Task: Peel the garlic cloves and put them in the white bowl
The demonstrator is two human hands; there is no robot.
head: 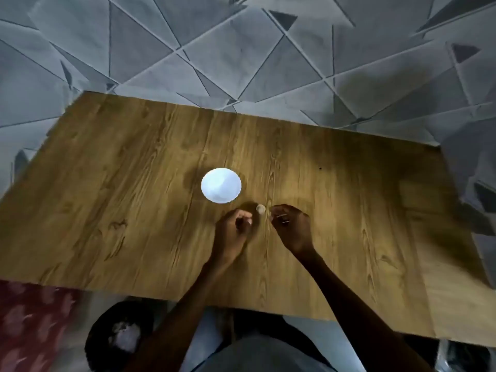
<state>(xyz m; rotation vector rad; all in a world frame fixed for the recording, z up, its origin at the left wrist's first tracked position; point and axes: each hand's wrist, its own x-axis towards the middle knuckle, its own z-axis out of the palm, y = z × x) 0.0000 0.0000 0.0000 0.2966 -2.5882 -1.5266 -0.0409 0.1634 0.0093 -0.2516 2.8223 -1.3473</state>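
A round white bowl (221, 185) stands on the wooden table (134, 197), and I see nothing in it. Just to its lower right a small pale garlic clove (260, 209) lies on the table, untouched. My left hand (233, 233) hovers right beside the clove on its left, fingers curled inward. A pale spot shows at the fingertips, too blurred to tell whether it is a nail or a held bit. My right hand (292, 226) sits close on the clove's right, fingers curled too, nails glinting. Whether it holds anything is unclear.
Grey flooring with a triangle pattern lies beyond the table's far edge. Below the near edge are a dark round object (120, 336) and a red patterned cloth (35, 326) at the left. My lap shows between my forearms.
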